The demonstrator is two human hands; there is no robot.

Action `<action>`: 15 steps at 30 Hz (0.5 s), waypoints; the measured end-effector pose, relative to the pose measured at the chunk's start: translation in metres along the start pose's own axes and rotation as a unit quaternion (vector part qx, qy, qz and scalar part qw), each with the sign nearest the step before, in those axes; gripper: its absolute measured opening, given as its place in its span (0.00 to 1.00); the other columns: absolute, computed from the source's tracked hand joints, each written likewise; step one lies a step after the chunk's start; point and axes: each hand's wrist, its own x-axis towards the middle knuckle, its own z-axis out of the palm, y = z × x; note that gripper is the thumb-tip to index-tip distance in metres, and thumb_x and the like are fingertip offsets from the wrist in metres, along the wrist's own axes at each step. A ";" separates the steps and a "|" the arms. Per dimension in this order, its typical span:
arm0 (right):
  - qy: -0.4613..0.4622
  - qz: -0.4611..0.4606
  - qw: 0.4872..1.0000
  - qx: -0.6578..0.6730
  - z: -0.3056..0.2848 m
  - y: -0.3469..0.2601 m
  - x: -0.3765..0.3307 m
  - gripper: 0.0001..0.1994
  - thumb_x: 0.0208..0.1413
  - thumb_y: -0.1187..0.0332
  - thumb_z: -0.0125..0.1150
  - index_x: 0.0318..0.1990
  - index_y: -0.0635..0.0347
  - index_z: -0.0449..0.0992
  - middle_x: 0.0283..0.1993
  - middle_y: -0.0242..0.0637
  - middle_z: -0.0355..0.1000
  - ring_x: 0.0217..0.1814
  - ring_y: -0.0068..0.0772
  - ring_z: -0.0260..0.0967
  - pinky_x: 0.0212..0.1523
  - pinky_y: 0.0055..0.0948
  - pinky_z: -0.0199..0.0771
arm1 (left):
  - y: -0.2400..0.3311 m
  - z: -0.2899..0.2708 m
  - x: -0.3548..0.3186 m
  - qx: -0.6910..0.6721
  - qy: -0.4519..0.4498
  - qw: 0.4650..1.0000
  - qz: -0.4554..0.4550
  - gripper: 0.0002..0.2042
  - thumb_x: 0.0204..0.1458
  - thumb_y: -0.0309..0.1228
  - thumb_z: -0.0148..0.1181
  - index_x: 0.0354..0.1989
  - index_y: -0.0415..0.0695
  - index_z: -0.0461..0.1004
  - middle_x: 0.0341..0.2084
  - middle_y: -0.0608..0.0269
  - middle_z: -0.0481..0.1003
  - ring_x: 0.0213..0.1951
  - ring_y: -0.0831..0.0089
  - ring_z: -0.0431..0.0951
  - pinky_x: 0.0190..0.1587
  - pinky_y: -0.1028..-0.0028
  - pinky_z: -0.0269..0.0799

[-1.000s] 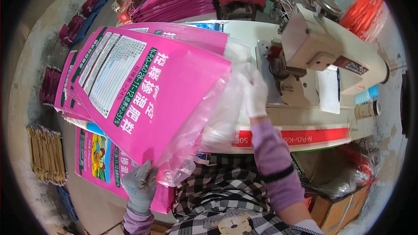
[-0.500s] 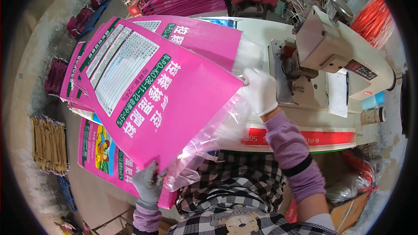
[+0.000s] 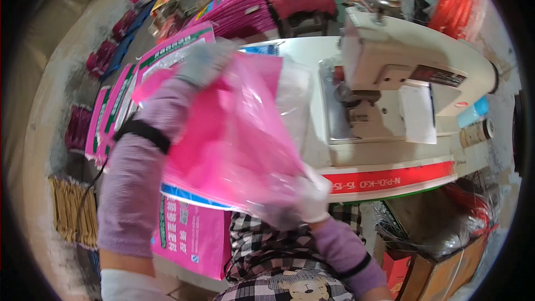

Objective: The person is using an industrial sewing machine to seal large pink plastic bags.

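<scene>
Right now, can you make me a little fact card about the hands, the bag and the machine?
Left hand: gloved, blurred, at the far side of the pink bag
Right hand: white glove, at the bag's near corner
Grip: too blurry to tell
Bag: pink with shiny clear plastic
Sewing machine: whitish, on the table, to the right
Beyond the table: stacked pink bags

White lettering [image 3: 365,183] marks the red strip [image 3: 426,172] and lower pink bag [image 3: 205,239].

Sewing machine [image 3: 384,50] — right of bags [image 3: 203,145]
</scene>
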 end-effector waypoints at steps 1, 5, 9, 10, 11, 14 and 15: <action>0.107 0.067 0.974 -0.190 -0.043 -0.014 -0.008 0.16 0.60 0.76 0.48 0.53 0.73 0.74 0.42 0.38 0.77 0.44 0.23 0.73 0.42 0.21 0.73 | 0.041 0.043 0.039 -0.098 -0.177 0.978 -0.057 0.17 0.60 0.35 0.47 0.55 0.48 0.73 0.47 0.55 0.77 0.46 0.54 0.78 0.52 0.65 0.72; 0.238 0.035 0.944 -0.227 -0.107 -0.005 -0.064 0.18 0.59 0.69 0.53 0.53 0.71 0.75 0.45 0.40 0.78 0.46 0.25 0.73 0.48 0.25 0.72 | 0.108 0.149 0.094 -0.211 -0.128 0.965 0.092 0.09 0.53 0.34 0.55 0.39 0.54 0.81 0.36 0.61 0.80 0.38 0.58 0.79 0.44 0.64 0.74; 0.123 -0.104 0.793 -0.588 -0.138 -0.020 -0.080 0.19 0.48 0.70 0.61 0.50 0.58 0.79 0.33 0.40 0.77 0.32 0.38 0.75 0.35 0.31 0.74 | 0.151 0.174 0.110 -0.086 -0.254 0.962 0.045 0.07 0.49 0.34 0.59 0.35 0.54 0.82 0.31 0.63 0.80 0.36 0.60 0.80 0.40 0.64 0.75; 0.083 -0.112 0.742 -0.656 -0.156 -0.008 -0.072 0.19 0.46 0.70 0.61 0.49 0.55 0.80 0.29 0.41 0.75 0.30 0.42 0.74 0.33 0.33 0.73 | 0.156 0.180 0.106 0.001 -0.230 0.970 0.078 0.07 0.49 0.34 0.59 0.35 0.55 0.82 0.29 0.63 0.79 0.35 0.60 0.80 0.38 0.64 0.76; 0.077 -0.120 0.750 -0.645 -0.160 -0.008 -0.067 0.16 0.45 0.70 0.61 0.45 0.53 0.81 0.27 0.42 0.75 0.28 0.42 0.75 0.31 0.34 0.74 | 0.160 0.181 0.101 -0.002 -0.231 0.969 0.090 0.07 0.49 0.34 0.59 0.35 0.55 0.82 0.29 0.63 0.79 0.35 0.60 0.80 0.38 0.64 0.76; 0.145 -0.014 0.880 -0.452 -0.149 -0.012 -0.090 0.16 0.46 0.69 0.61 0.46 0.52 0.81 0.25 0.43 0.74 0.27 0.45 0.74 0.30 0.34 0.74 | 0.153 0.161 0.090 -0.137 -0.172 0.975 0.025 0.08 0.49 0.35 0.60 0.37 0.56 0.81 0.27 0.63 0.78 0.31 0.60 0.81 0.32 0.64 0.76; 0.154 0.041 0.926 -0.341 -0.148 -0.002 -0.111 0.15 0.51 0.68 0.61 0.47 0.55 0.81 0.27 0.43 0.76 0.29 0.43 0.77 0.34 0.31 0.76 | 0.146 0.164 0.091 -0.120 -0.183 0.968 0.123 0.08 0.50 0.36 0.58 0.38 0.57 0.80 0.26 0.62 0.78 0.32 0.60 0.81 0.32 0.64 0.76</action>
